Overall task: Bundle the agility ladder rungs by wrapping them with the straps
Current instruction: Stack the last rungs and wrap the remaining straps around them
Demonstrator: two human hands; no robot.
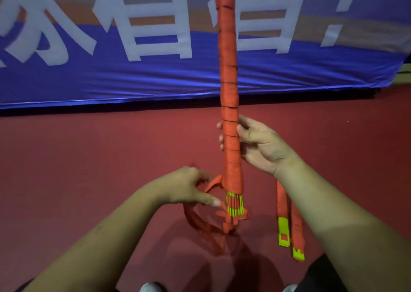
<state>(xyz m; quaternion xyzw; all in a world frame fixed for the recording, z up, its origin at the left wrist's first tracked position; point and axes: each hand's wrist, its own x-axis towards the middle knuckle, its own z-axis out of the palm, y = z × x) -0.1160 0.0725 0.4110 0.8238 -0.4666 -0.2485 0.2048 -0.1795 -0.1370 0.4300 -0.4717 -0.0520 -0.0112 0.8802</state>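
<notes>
Plainly the wrapping is near its end: the rung bundle (229, 91) stands upright in front of the person, orange webbing wound turn on turn down almost its whole visible length, with only the yellow-green rung ends (234, 203) bare at the bottom, close above the red floor (89, 158). The right hand (255, 144) has the bundle in its grip low on the shaft, thumb across the front and fingertips (220, 126) showing round the far side. The left hand (189, 187) is down beside the bare ends, fingers curled over a loose strap (200, 216) that arcs out from the lowest turn. Blur hides whether that grip really pinches the webbing, so I cannot tell.

To do this step well, the right hand should probably hold the bundle steady and vertical while the left pulls the strap snug, lays each turn flat and just overlapping the last, and feeds the slack so it does not twist. The tangle of webbing on the floor looks likely to snag, and a slack last turn may let the wrap slide off.

Two more strap tails (282, 205) with yellow-green tips hang just right of the bundle, behind the right forearm. A blue banner (111, 80) stands behind. No bag, box or other container shows.
</notes>
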